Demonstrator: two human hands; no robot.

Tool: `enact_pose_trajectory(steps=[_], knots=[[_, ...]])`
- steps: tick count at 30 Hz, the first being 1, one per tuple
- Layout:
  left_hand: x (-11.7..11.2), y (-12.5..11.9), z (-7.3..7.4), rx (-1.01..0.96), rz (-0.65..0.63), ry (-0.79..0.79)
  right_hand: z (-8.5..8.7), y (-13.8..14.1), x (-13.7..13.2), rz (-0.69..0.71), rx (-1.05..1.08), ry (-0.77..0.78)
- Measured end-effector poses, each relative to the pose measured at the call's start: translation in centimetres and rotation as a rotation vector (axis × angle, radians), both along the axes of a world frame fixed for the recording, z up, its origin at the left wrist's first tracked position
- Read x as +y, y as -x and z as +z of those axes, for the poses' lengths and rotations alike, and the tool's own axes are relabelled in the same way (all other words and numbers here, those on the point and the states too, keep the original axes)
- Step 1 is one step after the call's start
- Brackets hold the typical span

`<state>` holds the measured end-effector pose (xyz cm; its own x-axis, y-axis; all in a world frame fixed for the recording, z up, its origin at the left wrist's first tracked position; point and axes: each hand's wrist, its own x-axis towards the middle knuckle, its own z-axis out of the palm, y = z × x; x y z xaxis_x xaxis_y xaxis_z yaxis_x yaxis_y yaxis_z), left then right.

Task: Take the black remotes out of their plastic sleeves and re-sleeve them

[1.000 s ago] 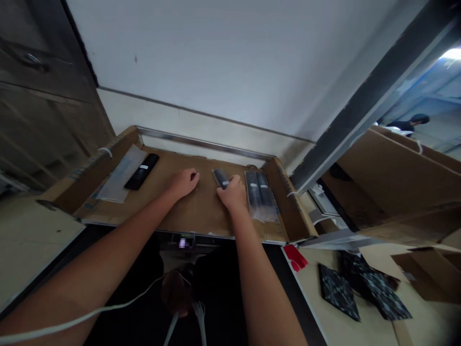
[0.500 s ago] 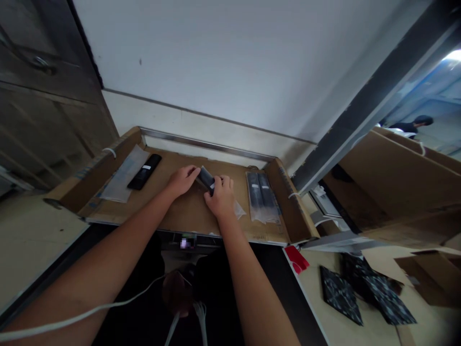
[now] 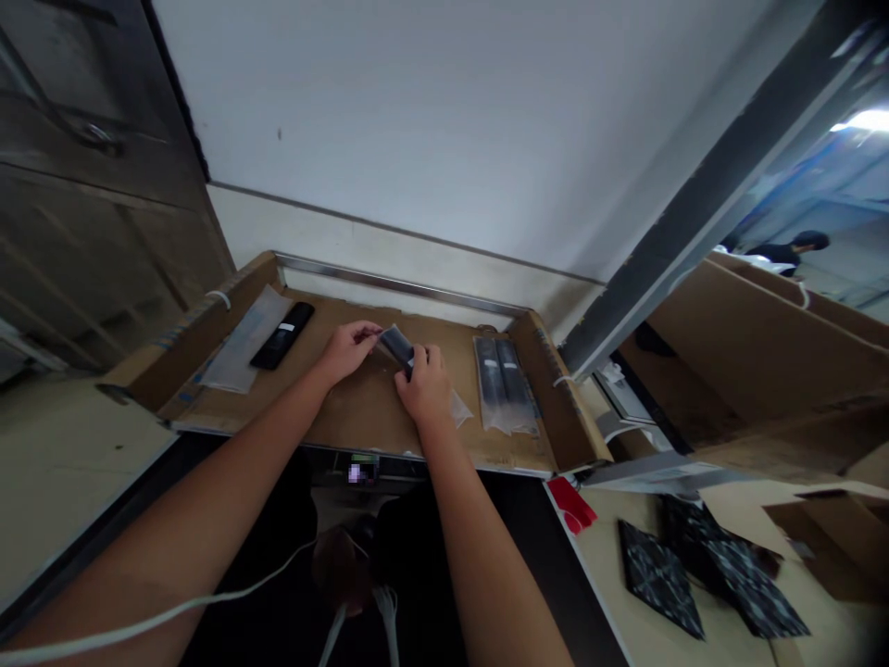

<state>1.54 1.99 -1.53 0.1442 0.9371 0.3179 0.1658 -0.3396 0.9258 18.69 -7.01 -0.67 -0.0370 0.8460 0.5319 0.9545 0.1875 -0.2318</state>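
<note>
Over the cardboard-lined tray point(image 3: 361, 408), both my hands hold a dark remote in a clear plastic bag point(image 3: 397, 345). My right hand point(image 3: 425, 389) is wrapped round the near end of the bagged remote. My left hand point(image 3: 347, 347) pinches its far end with the fingertips. The loose tail of the bag point(image 3: 459, 408) sticks out to the right of my right hand.
Two bagged remotes point(image 3: 501, 382) lie at the tray's right side. A bare black remote point(image 3: 282, 334) rests on an empty clear bag point(image 3: 243, 341) at the left. Dark patterned pieces point(image 3: 701, 574) and a red item point(image 3: 573, 505) lie on the bench to the right. A person point(image 3: 784, 250) is far right.
My right hand picked the bagged remote up from beside the pair at the right and carried it to the tray's middle, where my left hand took hold of its other end.
</note>
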Motion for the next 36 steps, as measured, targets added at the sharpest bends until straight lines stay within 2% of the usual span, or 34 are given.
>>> enact_pose_trajectory(steps=[8, 15, 19, 25, 27, 30, 33, 36], knots=[[0.4, 0.0, -0.7, 0.102, 0.015, -0.104, 0.1, 0.1, -0.1, -0.009, -0.026, 0.032], [-0.2, -0.2, 0.2, 0.225, 0.078, -0.075, 0.8, 0.6, -0.4, -0.154, -0.057, 0.097], [-0.1, 0.1, 0.0, 0.241, 0.103, -0.112, 1.0, 1.2, -0.9, -0.229, -0.05, 0.106], [0.2, 0.4, -0.2, 0.237, 0.017, -0.087, 1.1, 1.8, -1.5, -0.323, -0.075, 0.11], [0.0, 0.3, 0.4, 0.199, 0.026, -0.057, 1.1, 1.8, -1.6, -0.334, -0.077, 0.106], [-0.4, 0.0, 2.2, 0.156, 0.05, -0.05, 1.1, 1.8, -1.6, -0.337, -0.046, 0.08], [-0.8, -0.6, 5.0, 0.16, 0.035, -0.116, 0.9, 1.6, -1.6, -0.326, 0.029, 0.054], [-1.4, -1.3, 8.5, 0.175, 0.031, -0.19, 0.7, 1.2, -1.6, -0.293, 0.145, 0.041]])
